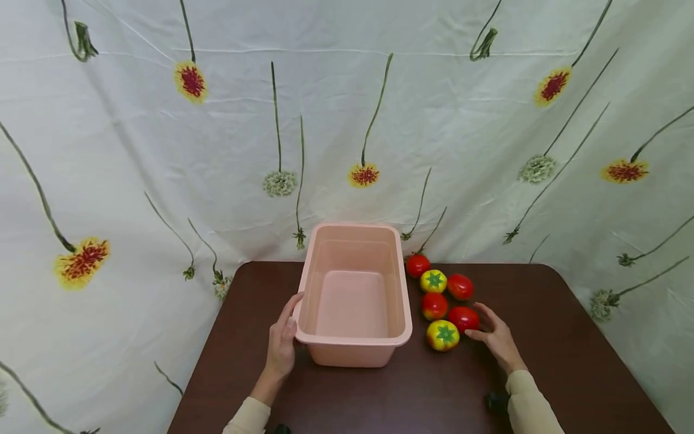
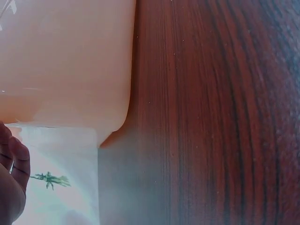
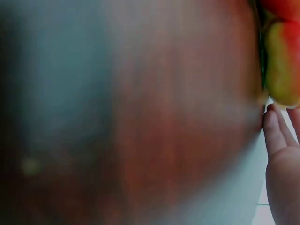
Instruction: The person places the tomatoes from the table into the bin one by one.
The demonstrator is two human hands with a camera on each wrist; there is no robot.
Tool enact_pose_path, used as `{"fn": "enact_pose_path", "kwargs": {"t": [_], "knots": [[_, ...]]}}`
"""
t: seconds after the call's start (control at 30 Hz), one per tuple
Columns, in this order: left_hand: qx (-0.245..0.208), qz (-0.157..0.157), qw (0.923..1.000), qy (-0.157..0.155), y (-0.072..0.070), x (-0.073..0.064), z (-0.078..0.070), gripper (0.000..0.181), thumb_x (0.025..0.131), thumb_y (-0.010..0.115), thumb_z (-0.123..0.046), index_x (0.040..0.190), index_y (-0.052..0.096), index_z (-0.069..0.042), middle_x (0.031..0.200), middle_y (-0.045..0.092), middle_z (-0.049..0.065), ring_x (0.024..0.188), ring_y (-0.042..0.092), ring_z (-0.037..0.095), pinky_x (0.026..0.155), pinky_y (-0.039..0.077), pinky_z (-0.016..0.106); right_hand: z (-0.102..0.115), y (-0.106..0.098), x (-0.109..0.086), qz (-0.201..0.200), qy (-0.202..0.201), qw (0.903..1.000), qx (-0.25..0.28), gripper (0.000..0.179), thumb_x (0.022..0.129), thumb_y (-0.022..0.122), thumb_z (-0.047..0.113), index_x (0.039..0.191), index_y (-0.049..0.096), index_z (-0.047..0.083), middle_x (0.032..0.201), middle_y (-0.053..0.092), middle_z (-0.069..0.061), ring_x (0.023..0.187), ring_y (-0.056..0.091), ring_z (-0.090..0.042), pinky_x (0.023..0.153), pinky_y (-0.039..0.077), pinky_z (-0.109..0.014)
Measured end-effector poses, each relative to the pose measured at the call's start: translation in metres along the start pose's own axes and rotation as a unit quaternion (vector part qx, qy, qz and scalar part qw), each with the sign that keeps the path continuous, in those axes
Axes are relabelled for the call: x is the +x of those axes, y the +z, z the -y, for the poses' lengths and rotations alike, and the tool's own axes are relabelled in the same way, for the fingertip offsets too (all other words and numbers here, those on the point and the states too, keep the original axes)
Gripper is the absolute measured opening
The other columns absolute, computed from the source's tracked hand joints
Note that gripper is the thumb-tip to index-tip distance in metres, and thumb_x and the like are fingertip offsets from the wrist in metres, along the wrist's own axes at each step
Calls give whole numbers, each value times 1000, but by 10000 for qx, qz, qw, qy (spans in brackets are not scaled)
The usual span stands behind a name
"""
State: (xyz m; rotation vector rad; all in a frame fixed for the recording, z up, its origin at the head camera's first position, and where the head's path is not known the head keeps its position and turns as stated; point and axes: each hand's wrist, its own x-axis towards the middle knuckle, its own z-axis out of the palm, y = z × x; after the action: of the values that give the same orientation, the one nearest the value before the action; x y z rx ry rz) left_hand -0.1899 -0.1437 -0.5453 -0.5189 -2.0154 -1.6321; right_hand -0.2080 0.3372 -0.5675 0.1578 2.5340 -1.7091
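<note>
A pink plastic basin (image 1: 355, 341) stands on the dark table, its inside bare. My left hand (image 1: 282, 343) grips its left rim near the front corner. From the left wrist view, the basin's side wall (image 2: 65, 61) fills the upper left, with part of the left hand (image 2: 11, 176) at the edge. My right hand (image 1: 497, 339) reaches in from the right, thumb and fingers spread at the edge of a red tomato (image 1: 463, 319). Just in front of that tomato lies a yellow-red tomato with a green star-shaped top (image 1: 443, 335). In the right wrist view, the right hand (image 3: 283, 159) is below a yellow-red tomato (image 3: 281, 65).
Beside the basin's right wall sit more tomatoes: a red one (image 1: 434, 306), another red one (image 1: 460, 287), a yellow one with a green top (image 1: 434, 281) and a red one at the back (image 1: 418, 265). A flower-printed cloth (image 1: 336, 120) hangs behind the table (image 1: 428, 392).
</note>
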Motion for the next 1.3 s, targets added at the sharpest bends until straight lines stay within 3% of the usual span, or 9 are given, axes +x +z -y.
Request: {"fn": "enact_pose_path", "kwargs": {"t": [0.1, 0.17, 0.27, 0.57, 0.8, 1.0, 1.07, 1.17, 1.3], "knots": [[-89, 39, 9999, -57, -1, 1, -2, 48, 95, 35, -11, 141, 48, -6, 58, 47, 1, 48, 45, 9, 42, 40, 32, -6, -2, -1, 26, -17, 9999, 129, 85, 85, 72, 21, 154, 24, 11, 157, 29, -19, 140, 37, -40, 102, 44, -25], [-159, 94, 9998, -106, -2, 1, -3, 49, 95, 35, -12, 142, 47, -6, 58, 48, 3, 48, 45, 7, 41, 40, 33, -8, -2, -1, 31, -35, 9997, 252, 87, 84, 73, 21, 154, 24, 10, 157, 28, -19, 141, 35, -39, 93, 42, -11], [-243, 184, 9993, -202, -2, 0, -3, 49, 95, 35, -12, 143, 46, -6, 58, 49, 6, 47, 45, 5, 40, 40, 35, -10, -2, -2, 11, -27, 9988, 488, 88, 84, 74, 19, 154, 23, 9, 158, 27, -18, 143, 32, -38, 85, 39, -2], [-355, 363, 9977, -451, -3, -1, -3, 49, 97, 35, -13, 144, 43, -7, 61, 50, 6, 47, 47, 22, 41, 42, 41, -12, -1, 2, -72, 163, 9973, 708, 85, 85, 74, 20, 154, 26, 9, 158, 28, -18, 144, 30, -37, 89, 43, -6], [-457, 289, 9977, -413, -3, -1, -5, 50, 96, 34, -12, 144, 44, -5, 63, 50, 12, 48, 46, 11, 41, 41, 39, -16, 3, 6, -95, 275, 9987, 411, 85, 82, 76, 27, 153, 31, 11, 156, 31, -18, 143, 33, -36, 102, 37, -30], [-475, 341, 9972, -464, -3, -1, -4, 50, 95, 34, -12, 144, 44, -6, 63, 49, 8, 48, 46, 20, 41, 42, 39, -15, 4, 4, -205, 246, 9987, 399, 84, 83, 76, 29, 152, 32, 11, 154, 36, -17, 140, 39, -34, 98, 44, -22], [-489, 329, 9971, -476, -3, -2, -4, 50, 95, 34, -12, 144, 44, -6, 62, 49, 6, 48, 46, 21, 41, 42, 39, -13, 4, 4, -208, 208, 9987, 411, 84, 84, 75, 30, 153, 31, 10, 154, 37, -18, 137, 44, -27, 96, 46, -18], [-497, 335, 9971, -463, -3, -2, -4, 50, 95, 35, -12, 144, 44, -5, 61, 48, 5, 47, 45, 18, 41, 41, 39, -7, 5, 6, -252, 125, 9981, 540, 84, 84, 74, 30, 152, 31, 8, 153, 37, -20, 122, 56, -5, 91, 47, -13], [-482, 347, 9973, -443, -4, -2, -5, 50, 95, 35, -11, 144, 43, -5, 60, 48, 8, 48, 46, 12, 41, 41, 40, 2, 8, 11, -295, -26, 9960, 840, 83, 84, 74, 27, 152, 31, 6, 152, 37, -22, 101, 54, 16, 86, 48, -9]]}}
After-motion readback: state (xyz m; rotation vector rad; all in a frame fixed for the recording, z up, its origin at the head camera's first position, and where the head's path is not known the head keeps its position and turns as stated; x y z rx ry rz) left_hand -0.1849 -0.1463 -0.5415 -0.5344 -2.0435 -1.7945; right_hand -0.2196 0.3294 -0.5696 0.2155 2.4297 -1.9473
